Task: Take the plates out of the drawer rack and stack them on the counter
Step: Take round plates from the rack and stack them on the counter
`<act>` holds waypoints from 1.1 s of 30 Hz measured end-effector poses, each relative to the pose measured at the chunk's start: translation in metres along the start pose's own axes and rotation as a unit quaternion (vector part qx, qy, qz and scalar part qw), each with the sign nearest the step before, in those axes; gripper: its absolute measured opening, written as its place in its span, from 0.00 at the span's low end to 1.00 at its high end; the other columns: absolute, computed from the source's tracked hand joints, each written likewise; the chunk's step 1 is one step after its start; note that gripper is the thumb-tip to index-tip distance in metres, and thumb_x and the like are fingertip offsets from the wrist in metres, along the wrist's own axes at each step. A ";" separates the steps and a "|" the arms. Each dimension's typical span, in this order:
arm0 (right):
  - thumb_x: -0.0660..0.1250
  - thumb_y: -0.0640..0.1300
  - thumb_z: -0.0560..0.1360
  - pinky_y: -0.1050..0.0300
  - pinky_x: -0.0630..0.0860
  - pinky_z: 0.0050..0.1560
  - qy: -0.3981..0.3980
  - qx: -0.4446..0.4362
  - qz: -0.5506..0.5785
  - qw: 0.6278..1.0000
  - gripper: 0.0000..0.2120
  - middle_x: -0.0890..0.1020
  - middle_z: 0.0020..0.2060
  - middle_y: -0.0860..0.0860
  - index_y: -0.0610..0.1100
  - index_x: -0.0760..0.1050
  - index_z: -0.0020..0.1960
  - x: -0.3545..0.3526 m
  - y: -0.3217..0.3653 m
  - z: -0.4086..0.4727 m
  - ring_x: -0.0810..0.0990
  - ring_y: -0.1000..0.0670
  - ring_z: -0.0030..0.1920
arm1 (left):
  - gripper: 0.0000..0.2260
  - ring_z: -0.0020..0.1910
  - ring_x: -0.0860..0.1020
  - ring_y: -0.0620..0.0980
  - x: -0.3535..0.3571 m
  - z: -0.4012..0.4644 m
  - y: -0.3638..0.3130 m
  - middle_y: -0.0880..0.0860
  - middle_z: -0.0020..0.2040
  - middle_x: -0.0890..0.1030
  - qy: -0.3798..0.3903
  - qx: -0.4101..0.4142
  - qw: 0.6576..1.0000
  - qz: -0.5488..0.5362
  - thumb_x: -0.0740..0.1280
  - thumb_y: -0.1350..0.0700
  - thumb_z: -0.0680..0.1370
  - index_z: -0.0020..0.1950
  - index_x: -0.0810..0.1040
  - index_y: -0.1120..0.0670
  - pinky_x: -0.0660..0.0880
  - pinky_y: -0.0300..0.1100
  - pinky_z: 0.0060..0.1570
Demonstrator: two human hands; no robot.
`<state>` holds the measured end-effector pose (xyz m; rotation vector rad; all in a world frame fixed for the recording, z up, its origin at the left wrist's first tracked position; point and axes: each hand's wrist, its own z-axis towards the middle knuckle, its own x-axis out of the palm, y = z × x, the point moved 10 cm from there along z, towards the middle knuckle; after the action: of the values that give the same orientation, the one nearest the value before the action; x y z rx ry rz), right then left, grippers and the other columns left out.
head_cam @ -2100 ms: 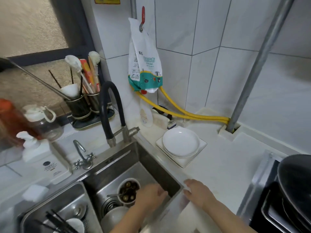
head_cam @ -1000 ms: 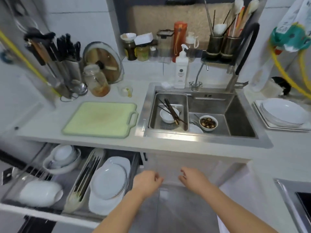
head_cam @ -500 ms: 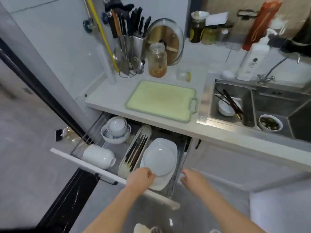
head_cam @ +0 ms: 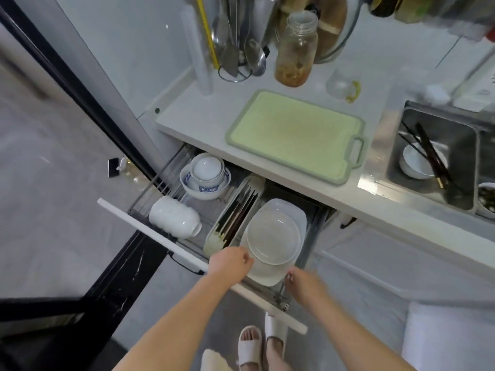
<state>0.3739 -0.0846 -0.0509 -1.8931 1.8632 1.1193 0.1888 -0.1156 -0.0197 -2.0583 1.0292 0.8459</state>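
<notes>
While the drawer (head_cam: 187,253) stands open under the tabletop (head_cam: 203,113), the left hand (head_cam: 230,263) curls its fingers on the near-left rim of the stacked plates (head_cam: 273,236), and the right hand (head_cam: 305,285), fingers loosely open and holding nothing, touches their near-right edge

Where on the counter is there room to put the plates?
The bare strip of counter left of the green cutting board, up to the corner, is free. The board's own top is bare too. Behind it is crowded: a glass jar, hanging utensils and a small cup. To the right comes the sink.
</notes>
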 end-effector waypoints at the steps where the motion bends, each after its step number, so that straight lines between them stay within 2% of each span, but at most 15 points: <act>1: 0.57 0.48 0.79 0.55 0.73 0.53 0.007 0.000 0.003 1.000 0.13 0.80 0.58 0.44 0.44 0.74 0.59 0.002 -0.002 0.005 0.77 0.44 0.59 | 0.15 0.47 0.79 0.51 0.002 0.005 0.001 0.49 0.48 0.82 0.005 -0.005 1.000 0.003 0.57 0.43 0.78 0.54 0.77 0.48 0.77 0.45 0.45; 3: 0.57 0.48 0.79 0.54 0.73 0.51 0.014 -0.002 0.012 1.000 0.13 0.80 0.57 0.44 0.44 0.74 0.58 0.004 -0.004 0.017 0.78 0.44 0.57 | 0.15 0.48 0.79 0.51 0.006 0.015 0.000 0.49 0.48 0.82 0.009 -0.008 1.000 0.012 0.56 0.43 0.78 0.54 0.77 0.49 0.78 0.45 0.45; 6: 0.57 0.49 0.79 0.56 0.70 0.42 0.014 -0.006 0.026 1.000 0.11 0.81 0.51 0.45 0.44 0.73 0.53 0.006 -0.006 0.034 0.79 0.45 0.51 | 0.16 0.49 0.80 0.52 0.014 0.029 0.001 0.50 0.50 0.82 0.018 -0.013 1.000 0.015 0.56 0.44 0.79 0.56 0.77 0.50 0.78 0.46 0.47; 9: 0.57 0.49 0.79 0.57 0.68 0.41 0.023 0.004 0.038 0.999 0.06 0.80 0.47 0.46 0.48 0.71 0.48 0.012 -0.009 0.048 0.79 0.46 0.49 | 0.15 0.49 0.80 0.52 0.025 0.042 0.005 0.51 0.50 0.82 0.034 -0.018 0.999 0.011 0.56 0.44 0.79 0.59 0.76 0.50 0.79 0.48 0.48; 11: 0.58 0.48 0.79 0.58 0.67 0.41 0.031 0.021 0.063 0.997 0.06 0.79 0.43 0.46 0.49 0.67 0.44 0.020 -0.013 0.058 0.80 0.46 0.48 | 0.15 0.48 0.80 0.52 0.032 0.050 0.009 0.52 0.49 0.82 0.041 -0.018 0.999 0.011 0.57 0.45 0.79 0.58 0.76 0.50 0.78 0.46 0.45; 13: 0.59 0.47 0.79 0.59 0.66 0.41 0.042 0.049 0.091 0.994 0.08 0.77 0.41 0.46 0.47 0.66 0.42 0.030 -0.017 0.067 0.80 0.45 0.49 | 0.14 0.47 0.80 0.52 0.037 0.063 0.014 0.51 0.50 0.82 0.047 -0.018 0.999 0.014 0.57 0.46 0.79 0.57 0.76 0.51 0.75 0.42 0.41; 15: 0.59 0.47 0.78 0.58 0.68 0.42 0.046 0.084 0.109 0.989 0.07 0.81 0.46 0.44 0.45 0.71 0.45 0.038 -0.021 0.076 0.81 0.44 0.51 | 0.14 0.48 0.80 0.52 0.043 0.077 0.020 0.51 0.50 0.82 0.058 -0.017 0.998 0.016 0.57 0.47 0.79 0.57 0.76 0.51 0.74 0.43 0.40; 17: 0.58 0.47 0.79 0.55 0.72 0.47 0.050 0.116 0.109 0.986 0.11 0.81 0.54 0.43 0.41 0.75 0.53 0.047 -0.025 0.086 0.80 0.43 0.55 | 0.14 0.49 0.80 0.53 0.048 0.093 0.025 0.52 0.52 0.82 0.066 -0.013 0.998 0.019 0.57 0.48 0.79 0.59 0.75 0.51 0.77 0.45 0.43; 19: 0.58 0.46 0.79 0.54 0.73 0.53 0.046 0.147 0.121 0.981 0.15 0.79 0.59 0.41 0.38 0.73 0.60 0.054 -0.027 0.097 0.78 0.42 0.59 | 0.14 0.49 0.80 0.54 0.052 0.110 0.030 0.53 0.53 0.82 0.077 -0.010 0.997 0.018 0.57 0.49 0.79 0.61 0.73 0.52 0.77 0.46 0.44; 21: 0.58 0.46 0.79 0.54 0.73 0.55 0.039 0.183 0.152 0.970 0.16 0.78 0.60 0.39 0.36 0.72 0.61 0.062 -0.029 0.106 0.77 0.41 0.61 | 0.14 0.49 0.80 0.54 0.058 0.127 0.037 0.53 0.51 0.81 0.092 -0.012 0.995 0.021 0.57 0.50 0.79 0.62 0.71 0.52 0.77 0.46 0.42; 24: 0.60 0.46 0.79 0.54 0.73 0.54 0.017 0.241 0.215 0.946 0.17 0.78 0.59 0.37 0.33 0.71 0.60 0.072 -0.034 0.117 0.77 0.40 0.60 | 0.17 0.51 0.80 0.55 0.065 0.151 0.045 0.53 0.53 0.81 0.108 -0.024 0.994 0.018 0.56 0.49 0.79 0.67 0.66 0.52 0.73 0.46 0.42; 28: 0.63 0.45 0.78 0.51 0.72 0.59 -0.049 0.320 0.312 0.893 0.22 0.75 0.62 0.36 0.32 0.66 0.65 0.081 -0.042 0.123 0.76 0.38 0.62 | 0.27 0.53 0.79 0.56 0.078 0.173 0.052 0.54 0.55 0.81 0.143 -0.038 0.989 0.017 0.54 0.47 0.80 0.77 0.49 0.50 0.71 0.46 0.42; 30: 0.66 0.41 0.77 0.48 0.73 0.59 -0.099 0.356 0.372 0.852 0.24 0.76 0.61 0.34 0.30 0.63 0.66 0.087 -0.049 0.119 0.78 0.36 0.59 | 0.28 0.54 0.79 0.56 0.082 0.179 0.052 0.56 0.56 0.81 0.154 -0.036 0.987 0.016 0.53 0.47 0.81 0.78 0.46 0.51 0.72 0.48 0.44; 32: 0.66 0.38 0.75 0.42 0.77 0.55 -0.135 0.382 0.425 0.810 0.21 0.78 0.56 0.32 0.31 0.63 0.63 0.094 -0.054 0.114 0.81 0.34 0.54 | 0.28 0.54 0.79 0.58 0.084 0.185 0.050 0.57 0.58 0.80 0.162 -0.026 0.986 0.013 0.53 0.48 0.81 0.78 0.46 0.52 0.74 0.50 0.47; 33: 0.66 0.38 0.75 0.40 0.78 0.53 -0.140 0.388 0.432 0.802 0.20 0.79 0.54 0.33 0.32 0.63 0.62 0.097 -0.055 0.113 0.82 0.34 0.52 | 0.27 0.54 0.79 0.58 0.086 0.187 0.048 0.58 0.58 0.80 0.166 -0.018 0.986 0.012 0.53 0.48 0.81 0.78 0.46 0.51 0.75 0.51 0.48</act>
<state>0.3760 -0.0727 -0.2095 -0.3789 2.4860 0.5554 0.1438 -0.0242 -0.2051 -2.2724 1.2229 0.5458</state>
